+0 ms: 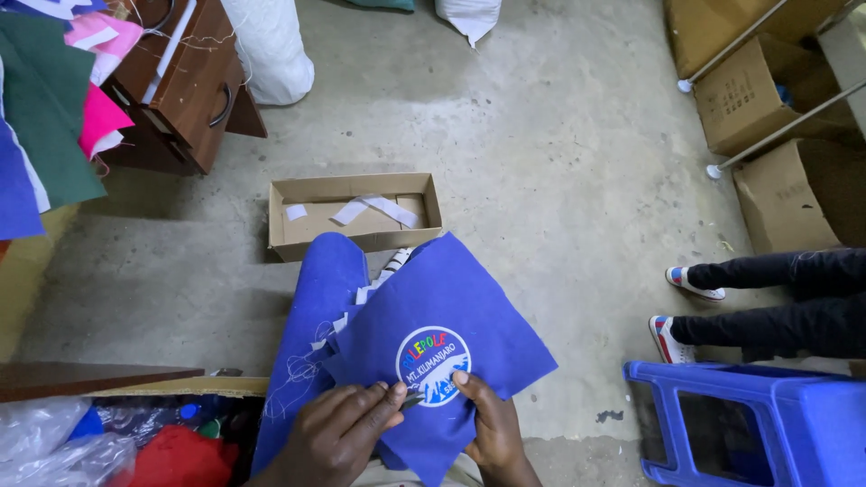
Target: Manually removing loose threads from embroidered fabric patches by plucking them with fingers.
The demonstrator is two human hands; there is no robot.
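At the bottom centre of the frame, the left hand [338, 433] pinches the lower edge of a blue felt piece [442, 334], thumb and fingers closed on the cloth right beside the round printed badge [433, 365]. The right hand [492, 419] grips the same piece from the other side, thumb pressed on the badge's lower right rim. Something small and thin sits between the two thumbs, too small to tell what it is. The badge looks already fixed on the felt; judging by the loose white threads and paper strips at the cloth's left edge, trimming or peeling seems only partly done.

The felt lies over the person's blue-clad lap, just above both hands, fanned toward the centre of the frame. Lower left, a pile of red and blue cloth in plastic bags [108, 442]. Lower right, a blue plastic stool [758, 415].

Farther up, mid-frame, an open cardboard box [356, 212] on the concrete floor holds white paper strips. At the right edge, another person's legs and striped shoes [690, 281]. Upper left, a brown wooden drawer unit [185, 81] and coloured felt sheets [50, 99]; upper right, more cardboard cartons [758, 99].
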